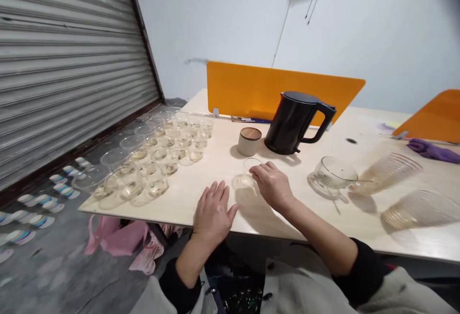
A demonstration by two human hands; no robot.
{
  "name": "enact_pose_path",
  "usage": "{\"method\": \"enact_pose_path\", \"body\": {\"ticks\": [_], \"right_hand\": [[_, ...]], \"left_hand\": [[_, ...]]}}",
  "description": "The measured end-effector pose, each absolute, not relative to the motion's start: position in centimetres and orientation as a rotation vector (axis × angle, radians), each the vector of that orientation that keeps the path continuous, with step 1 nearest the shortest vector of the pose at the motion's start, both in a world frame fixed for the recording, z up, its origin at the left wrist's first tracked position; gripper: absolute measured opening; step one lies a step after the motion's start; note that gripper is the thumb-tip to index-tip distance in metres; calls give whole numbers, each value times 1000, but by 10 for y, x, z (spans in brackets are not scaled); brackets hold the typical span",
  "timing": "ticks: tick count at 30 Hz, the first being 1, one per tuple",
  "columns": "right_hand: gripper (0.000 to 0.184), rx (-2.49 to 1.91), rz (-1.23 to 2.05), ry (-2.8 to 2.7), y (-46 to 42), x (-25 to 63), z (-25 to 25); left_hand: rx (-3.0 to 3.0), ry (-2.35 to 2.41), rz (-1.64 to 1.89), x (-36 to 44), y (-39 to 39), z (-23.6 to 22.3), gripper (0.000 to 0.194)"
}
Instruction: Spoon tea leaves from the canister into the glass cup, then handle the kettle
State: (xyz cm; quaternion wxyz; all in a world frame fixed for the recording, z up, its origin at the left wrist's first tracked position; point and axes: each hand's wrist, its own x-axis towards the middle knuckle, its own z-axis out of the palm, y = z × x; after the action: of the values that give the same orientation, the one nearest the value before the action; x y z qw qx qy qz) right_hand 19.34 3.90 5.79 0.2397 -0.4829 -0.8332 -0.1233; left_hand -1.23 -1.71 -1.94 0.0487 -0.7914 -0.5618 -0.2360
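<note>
My right hand point(273, 184) rests on the light wooden table point(305, 218) with its fingers curled round a small clear glass cup point(247, 174) that stands upright. My left hand point(212, 212) lies flat near the table's front edge, fingers stretched out and holding nothing, just left of the cup. Several small glass cups point(158, 156) with a pale liquid stand in rows on the left part of the table.
Behind the cup stand a black electric kettle point(296, 122) and a beige jar with a brown lid point(249, 141). A glass pitcher point(332, 175) and two ribbed glasses point(391, 170) sit to the right. An orange divider point(251, 88) backs the table. A purple cloth point(433, 150) lies far right.
</note>
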Motion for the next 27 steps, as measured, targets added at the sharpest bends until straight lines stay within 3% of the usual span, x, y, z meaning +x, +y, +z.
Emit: {"method": "enact_pose_path", "body": {"ticks": [12, 20, 27], "right_hand": [[17, -1323, -440, -2316, 36, 186, 52], [35, -1250, -300, -2051, 36, 209, 80], [90, -1520, 41, -1774, 135, 238, 86]], "left_hand": [[-2415, -1735, -725, -11, -18, -16, 51], [-2415, -1744, -721, -11, -17, -18, 52], [-2404, -1747, -751, -9, -17, -19, 51]]}}
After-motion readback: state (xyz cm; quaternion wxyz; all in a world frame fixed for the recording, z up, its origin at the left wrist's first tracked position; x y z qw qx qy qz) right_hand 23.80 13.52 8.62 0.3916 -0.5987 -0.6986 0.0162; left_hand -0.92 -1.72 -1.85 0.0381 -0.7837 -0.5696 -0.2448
